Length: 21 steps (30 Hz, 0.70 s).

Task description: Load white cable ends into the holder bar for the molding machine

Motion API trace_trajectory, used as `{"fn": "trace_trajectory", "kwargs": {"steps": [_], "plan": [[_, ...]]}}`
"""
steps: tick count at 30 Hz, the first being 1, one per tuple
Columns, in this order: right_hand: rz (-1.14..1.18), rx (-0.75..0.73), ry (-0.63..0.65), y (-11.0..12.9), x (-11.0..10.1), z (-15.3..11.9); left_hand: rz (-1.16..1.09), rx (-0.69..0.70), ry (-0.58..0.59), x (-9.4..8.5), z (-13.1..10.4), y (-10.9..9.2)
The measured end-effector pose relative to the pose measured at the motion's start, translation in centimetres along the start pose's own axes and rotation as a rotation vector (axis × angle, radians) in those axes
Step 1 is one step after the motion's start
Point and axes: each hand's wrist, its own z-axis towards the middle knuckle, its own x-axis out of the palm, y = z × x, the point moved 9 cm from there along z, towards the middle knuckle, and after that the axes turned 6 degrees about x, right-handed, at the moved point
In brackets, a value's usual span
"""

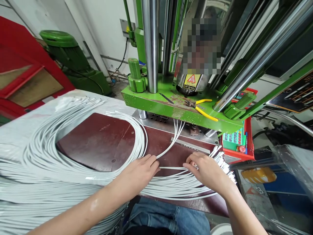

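Looks mid-batch: left hand [146, 167] grips cables [171, 143] running under green press [156, 106] ahead, right hand [207, 167] pinches one; which piles [39, 143] are done, unclear.

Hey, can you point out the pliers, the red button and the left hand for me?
Pliers [201, 110]: head view, on the lower yellow handle.
Red button [242, 149]: head view, on its round cap.
Left hand [143, 168]: head view, on the back of the hand.

Bright, fairly even light; glints on steel columns [150, 49]; edges stretched.
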Motion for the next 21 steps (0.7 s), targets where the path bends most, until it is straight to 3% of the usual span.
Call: {"fn": "trace_trajectory", "kwargs": {"steps": [7, 11, 16, 21], "plan": [[-0.029, -0.045, 0.027, 0.8, 0.8, 0.5, -0.166, -0.101, 0.0, -0.3, -0.2, 1.2], [-0.122, -0.037, -0.044, 0.9, 1.0, 1.2, -0.283, -0.132, 0.048, -0.5, -0.7, 1.6], [-0.152, -0.063, -0.086, 1.0, 1.3, 1.3, -0.189, -0.088, 0.041, -0.5, -0.6, 1.1], [-0.028, -0.061, -0.073, 0.7, 0.6, 0.8, -0.152, -0.075, 0.0, -0.5, 0.0, 1.3]]}}
